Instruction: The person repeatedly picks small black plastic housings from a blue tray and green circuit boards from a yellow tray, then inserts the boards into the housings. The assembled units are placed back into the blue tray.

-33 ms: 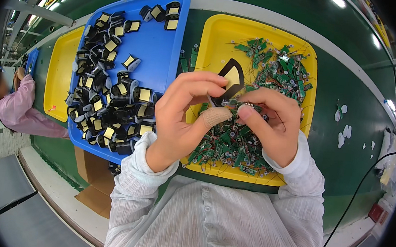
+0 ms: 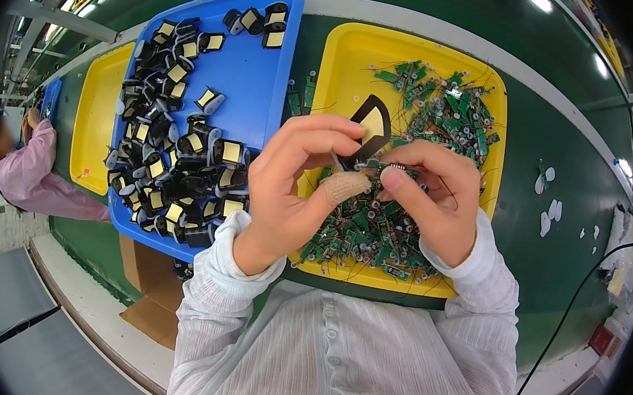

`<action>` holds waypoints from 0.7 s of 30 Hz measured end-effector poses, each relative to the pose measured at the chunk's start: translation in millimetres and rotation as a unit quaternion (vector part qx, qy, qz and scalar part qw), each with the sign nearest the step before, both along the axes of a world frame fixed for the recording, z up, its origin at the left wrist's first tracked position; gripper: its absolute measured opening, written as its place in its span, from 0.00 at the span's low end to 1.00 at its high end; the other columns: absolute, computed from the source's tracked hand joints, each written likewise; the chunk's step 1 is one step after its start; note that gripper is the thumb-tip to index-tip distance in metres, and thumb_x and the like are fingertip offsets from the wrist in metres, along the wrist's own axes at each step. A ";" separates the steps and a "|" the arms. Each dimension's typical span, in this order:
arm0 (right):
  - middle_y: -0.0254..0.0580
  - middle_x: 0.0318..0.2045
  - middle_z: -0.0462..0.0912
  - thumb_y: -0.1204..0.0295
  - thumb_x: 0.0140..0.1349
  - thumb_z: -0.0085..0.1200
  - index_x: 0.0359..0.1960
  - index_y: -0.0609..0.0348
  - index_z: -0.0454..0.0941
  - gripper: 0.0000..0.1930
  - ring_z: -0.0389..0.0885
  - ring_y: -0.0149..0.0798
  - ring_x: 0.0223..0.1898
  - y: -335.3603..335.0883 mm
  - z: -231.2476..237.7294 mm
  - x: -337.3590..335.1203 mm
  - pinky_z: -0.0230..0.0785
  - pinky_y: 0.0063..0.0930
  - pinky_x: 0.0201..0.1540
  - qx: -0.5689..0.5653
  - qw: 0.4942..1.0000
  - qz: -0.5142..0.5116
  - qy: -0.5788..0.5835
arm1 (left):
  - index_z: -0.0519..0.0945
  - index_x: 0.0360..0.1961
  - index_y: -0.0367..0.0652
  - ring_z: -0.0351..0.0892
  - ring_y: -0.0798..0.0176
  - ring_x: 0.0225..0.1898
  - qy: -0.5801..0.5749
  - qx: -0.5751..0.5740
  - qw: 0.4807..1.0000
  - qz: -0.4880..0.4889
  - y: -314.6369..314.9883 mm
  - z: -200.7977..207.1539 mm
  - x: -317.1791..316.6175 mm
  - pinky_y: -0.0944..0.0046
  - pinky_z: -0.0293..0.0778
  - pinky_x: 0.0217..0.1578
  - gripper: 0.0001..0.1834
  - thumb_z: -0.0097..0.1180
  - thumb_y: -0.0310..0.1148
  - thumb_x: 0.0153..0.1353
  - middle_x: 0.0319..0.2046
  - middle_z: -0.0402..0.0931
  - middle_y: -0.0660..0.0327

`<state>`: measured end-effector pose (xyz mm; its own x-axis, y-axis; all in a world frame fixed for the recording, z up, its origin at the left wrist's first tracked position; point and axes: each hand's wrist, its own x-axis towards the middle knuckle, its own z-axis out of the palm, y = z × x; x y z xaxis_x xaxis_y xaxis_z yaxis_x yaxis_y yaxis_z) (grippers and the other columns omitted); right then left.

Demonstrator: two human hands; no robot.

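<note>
Your left hand [image 2: 295, 188] and right hand [image 2: 433, 200] are both pinched on a black shell [image 2: 367, 130] and small board [image 2: 388, 166] above the yellow tray [image 2: 347, 57] — squeeze unevenly and the thin wires may snag or the board may drop into the pile.

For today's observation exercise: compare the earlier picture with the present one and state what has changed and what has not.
Nothing has visibly changed. The left hand and right hand hold the same black fan-shaped part and small green circuit board together above the yellow tray, with the blue tray of black parts beside it as before.
</note>
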<state>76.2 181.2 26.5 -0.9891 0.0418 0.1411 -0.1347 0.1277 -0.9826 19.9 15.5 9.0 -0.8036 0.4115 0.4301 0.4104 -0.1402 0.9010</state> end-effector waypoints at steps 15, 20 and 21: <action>0.43 0.37 0.79 0.68 0.49 0.59 0.39 0.62 0.76 0.16 0.77 0.36 0.40 14.1 6.0 -4.1 0.70 0.27 0.38 -0.023 0.999 0.037 0.015 | 0.68 0.38 0.36 0.68 0.69 0.39 -0.023 0.018 1.000 0.002 -0.9 -1.1 1.4 0.72 0.65 0.41 0.12 0.49 0.17 0.51 0.41 0.65 0.57; 0.41 0.34 0.80 0.69 0.50 0.59 0.35 0.64 0.76 0.13 0.78 0.35 0.36 10.4 6.2 -7.2 0.69 0.26 0.38 0.052 0.997 0.031 0.043 | 0.68 0.39 0.35 0.68 0.69 0.39 -0.048 -0.014 0.998 -0.033 -2.3 -1.0 1.9 0.71 0.66 0.42 0.11 0.49 0.19 0.53 0.41 0.65 0.57; 0.40 0.32 0.80 0.70 0.51 0.58 0.34 0.65 0.76 0.12 0.79 0.34 0.34 6.1 6.7 -6.7 0.69 0.25 0.37 0.105 0.993 0.034 0.044 | 0.68 0.39 0.35 0.69 0.69 0.39 -0.070 -0.011 0.996 -0.051 -1.9 -0.7 1.4 0.71 0.66 0.42 0.11 0.50 0.19 0.54 0.41 0.65 0.57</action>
<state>69.6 187.3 33.2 -0.9720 -0.0636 0.2263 -0.2347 0.3165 -0.9191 21.3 13.6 8.3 -0.8082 0.5031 0.3062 0.2649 -0.1540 0.9519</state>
